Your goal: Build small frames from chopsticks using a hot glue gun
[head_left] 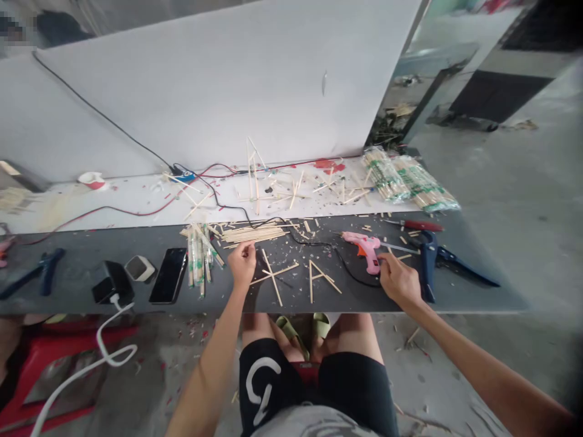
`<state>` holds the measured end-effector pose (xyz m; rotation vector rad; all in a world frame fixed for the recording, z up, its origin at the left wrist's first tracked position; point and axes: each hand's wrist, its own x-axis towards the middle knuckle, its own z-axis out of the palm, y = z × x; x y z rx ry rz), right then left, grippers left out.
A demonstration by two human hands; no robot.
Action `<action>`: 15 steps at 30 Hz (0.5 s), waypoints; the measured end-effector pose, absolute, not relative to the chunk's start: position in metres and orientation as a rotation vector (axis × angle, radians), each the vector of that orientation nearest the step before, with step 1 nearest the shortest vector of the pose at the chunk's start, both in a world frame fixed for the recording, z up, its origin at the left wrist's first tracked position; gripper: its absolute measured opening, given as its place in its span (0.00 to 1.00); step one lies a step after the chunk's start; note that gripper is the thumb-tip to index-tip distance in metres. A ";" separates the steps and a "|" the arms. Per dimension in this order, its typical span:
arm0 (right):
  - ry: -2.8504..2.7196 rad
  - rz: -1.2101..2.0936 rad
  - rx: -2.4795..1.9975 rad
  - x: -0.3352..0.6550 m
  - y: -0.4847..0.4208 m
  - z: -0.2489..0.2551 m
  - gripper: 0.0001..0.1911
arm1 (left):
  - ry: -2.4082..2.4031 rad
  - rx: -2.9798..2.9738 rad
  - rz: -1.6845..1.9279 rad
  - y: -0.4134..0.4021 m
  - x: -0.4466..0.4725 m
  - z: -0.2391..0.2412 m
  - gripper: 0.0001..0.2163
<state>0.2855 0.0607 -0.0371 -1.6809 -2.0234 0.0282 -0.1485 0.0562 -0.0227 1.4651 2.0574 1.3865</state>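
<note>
My left hand (242, 264) is over the table with its fingers curled together, just below a pile of bare wooden sticks (255, 233). Whatever it may hold is hidden. At the handle of a pink glue gun (368, 249), my right hand (401, 280) has its fingers bent against the grip. The gun's nozzle points left, and a glue stick (399, 248) sticks out of its back. Between my hands lie two stick shapes: a crossed one (272, 277) and an A-shaped one (321, 280).
Wrapped stick bundles (197, 258), a phone (168, 275), a black charger (112, 282) and blue pliers (39, 272) lie left. To the right are a blue-handled cutting tool (429, 264), a red-handled tool (421, 225) and bagged sticks (410, 179). A black cord (314, 244) crosses the table.
</note>
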 end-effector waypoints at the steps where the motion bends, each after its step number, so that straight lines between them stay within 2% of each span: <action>1: -2.032 0.019 -1.685 0.286 0.061 -0.038 0.14 | 2.072 1.475 1.349 0.056 -0.147 -0.021 0.12; 15: -2.086 -0.063 -1.667 0.283 0.061 -0.040 0.15 | 2.027 1.474 1.286 0.051 -0.146 -0.008 0.09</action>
